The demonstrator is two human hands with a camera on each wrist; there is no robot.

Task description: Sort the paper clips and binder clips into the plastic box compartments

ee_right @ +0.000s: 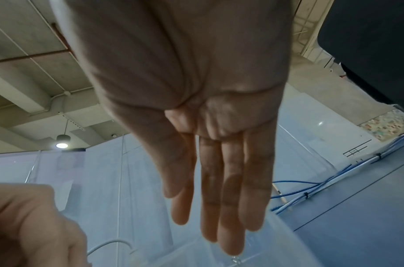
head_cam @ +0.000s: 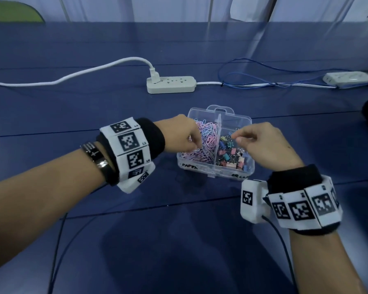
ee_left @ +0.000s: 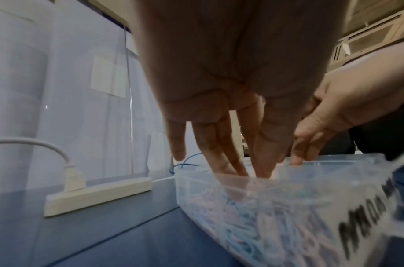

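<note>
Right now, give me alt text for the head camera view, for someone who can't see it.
Two hands reach into a clear plastic box on a blue table: the left hand over pastel paper clips, the right hand over coloured binder clips. A white power strip lies behind.

Blue table (head_cam: 72, 49), pale translucent partition (head_cam: 136, 7) behind, concrete ceiling (ee_right: 25, 54) with lamp (ee_right: 62, 142).

Your clear plastic box (head_cam: 200, 169) sits open and flat on the blue counter. A wall down the middle splits it in two. Pink and blue paper clips (head_cam: 206, 143) fill the left side. Colorful binder clips (head_cam: 229, 153) fill the right side.
</note>
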